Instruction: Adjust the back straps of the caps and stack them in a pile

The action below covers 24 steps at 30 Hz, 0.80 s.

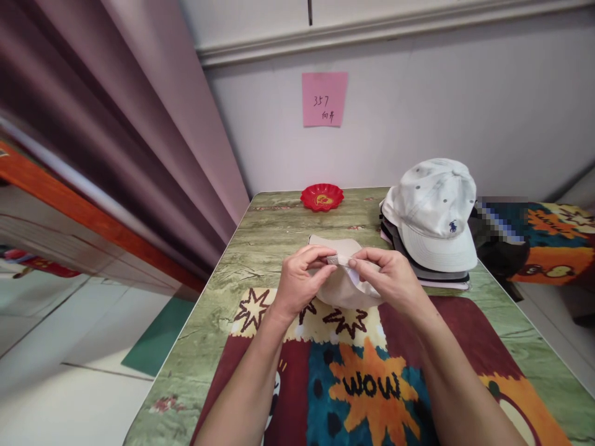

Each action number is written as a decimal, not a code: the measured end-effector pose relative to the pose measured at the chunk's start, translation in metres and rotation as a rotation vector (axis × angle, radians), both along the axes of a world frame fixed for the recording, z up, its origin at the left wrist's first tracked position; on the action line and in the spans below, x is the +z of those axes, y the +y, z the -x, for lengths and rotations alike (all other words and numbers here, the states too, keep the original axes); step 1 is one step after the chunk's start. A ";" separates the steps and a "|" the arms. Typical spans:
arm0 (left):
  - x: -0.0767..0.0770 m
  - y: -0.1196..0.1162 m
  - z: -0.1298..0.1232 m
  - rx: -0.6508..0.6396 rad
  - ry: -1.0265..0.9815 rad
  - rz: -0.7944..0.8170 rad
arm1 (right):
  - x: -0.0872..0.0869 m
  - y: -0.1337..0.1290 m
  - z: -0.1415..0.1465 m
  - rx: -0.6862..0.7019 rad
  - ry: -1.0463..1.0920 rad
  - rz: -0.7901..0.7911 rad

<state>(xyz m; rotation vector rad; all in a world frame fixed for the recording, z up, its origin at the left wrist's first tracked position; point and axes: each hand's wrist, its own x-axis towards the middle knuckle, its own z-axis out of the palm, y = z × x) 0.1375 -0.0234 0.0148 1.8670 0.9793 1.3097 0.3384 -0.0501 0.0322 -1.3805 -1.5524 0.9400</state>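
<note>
A light beige cap point(351, 293) lies at the middle of the table, on the far edge of a colourful mat. My left hand point(304, 275) pinches one end of a pale strap point(341, 259) at the cap's opening, between thumb and fingers. The other part of that strap is gripped by my right hand point(388, 272), its thumb and index finger pressed together. Both hands are close together over the cap, and their fingers cover part of it.
A stack of caps with a white one point(439, 204) on top stands at the table's back right. A red scalloped dish point(322, 197) sits near the back edge. The patterned mat point(372, 384) covers the front. A pink note point(324, 99) hangs on the wall.
</note>
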 end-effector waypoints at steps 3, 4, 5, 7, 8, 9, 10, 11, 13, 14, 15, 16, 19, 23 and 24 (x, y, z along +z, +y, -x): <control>0.001 0.000 0.001 -0.020 0.008 -0.004 | -0.001 0.000 0.000 0.021 0.037 -0.033; 0.001 0.000 0.001 -0.027 0.009 -0.004 | -0.001 0.000 0.000 0.024 0.032 -0.040; 0.001 0.001 0.002 -0.035 0.008 -0.005 | -0.002 0.000 0.000 0.023 0.017 -0.043; 0.001 0.001 0.002 -0.049 0.006 -0.004 | -0.001 0.000 0.000 0.017 -0.022 -0.040; 0.002 0.001 0.002 -0.056 0.009 -0.006 | -0.001 -0.001 0.000 0.012 -0.038 -0.036; 0.002 0.000 0.002 -0.063 0.014 -0.009 | 0.000 -0.001 0.000 0.007 -0.051 -0.030; 0.003 0.000 0.002 -0.068 0.022 -0.013 | 0.000 -0.001 -0.001 0.005 -0.061 -0.023; 0.004 0.000 0.002 -0.073 0.034 -0.021 | 0.001 -0.001 -0.001 0.004 -0.068 -0.019; 0.006 -0.001 0.002 -0.080 0.066 -0.048 | 0.002 -0.002 0.000 -0.003 -0.080 -0.018; 0.008 -0.002 0.002 -0.080 0.084 -0.065 | 0.002 -0.003 0.000 -0.008 -0.086 -0.018; 0.009 -0.003 0.002 -0.078 0.104 -0.083 | 0.002 -0.003 0.001 -0.012 -0.093 -0.018; 0.010 -0.004 0.001 -0.074 0.123 -0.101 | 0.002 -0.004 0.002 -0.015 -0.101 -0.020; 0.011 -0.005 0.000 -0.059 0.165 -0.141 | 0.003 -0.005 0.007 -0.027 -0.131 -0.033; 0.010 -0.004 0.000 -0.057 0.163 -0.128 | 0.004 -0.006 0.006 -0.035 -0.151 -0.066; 0.010 -0.004 0.001 -0.053 0.155 -0.112 | 0.004 -0.006 0.004 -0.030 -0.146 -0.065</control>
